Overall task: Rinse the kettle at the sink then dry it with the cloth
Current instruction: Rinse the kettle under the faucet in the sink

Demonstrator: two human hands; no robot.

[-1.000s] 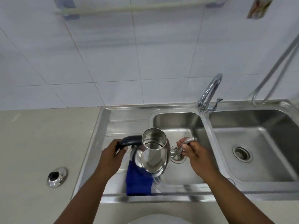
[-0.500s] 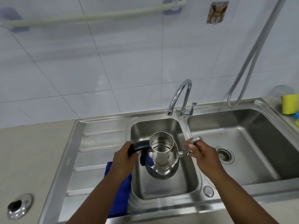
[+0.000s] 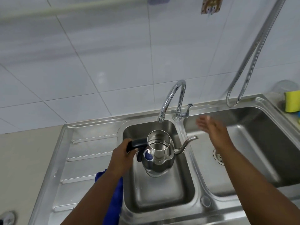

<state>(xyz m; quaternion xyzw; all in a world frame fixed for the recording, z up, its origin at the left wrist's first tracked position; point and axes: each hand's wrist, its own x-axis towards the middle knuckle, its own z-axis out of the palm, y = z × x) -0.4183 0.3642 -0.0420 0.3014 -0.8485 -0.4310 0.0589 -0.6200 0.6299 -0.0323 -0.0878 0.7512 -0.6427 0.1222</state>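
Observation:
A shiny steel kettle [image 3: 159,153] with a black handle and a thin curved spout hangs upright over the small left basin [image 3: 162,197], its top uncovered, just below the tap's outlet [image 3: 161,119]. My left hand [image 3: 120,157] grips the black handle. My right hand [image 3: 211,127] is open and blurred, held in the air over the divider, right of the tap lever [image 3: 186,111] and apart from the spout. A blue cloth [image 3: 116,197] lies on the drainboard at the basin's left edge, partly hidden by my left forearm.
The chrome gooseneck tap [image 3: 174,95] stands between the two basins; no water stream is visible. The large right basin [image 3: 259,143] has a drain strainer. A metal hose [image 3: 253,51] hangs on the tiled wall. A yellow sponge [image 3: 292,101] sits at far right.
My right hand has let go of the kettle's spout and risen toward the tap lever. The kettle stays in my left hand over the small basin. The view has tilted and shifted right.

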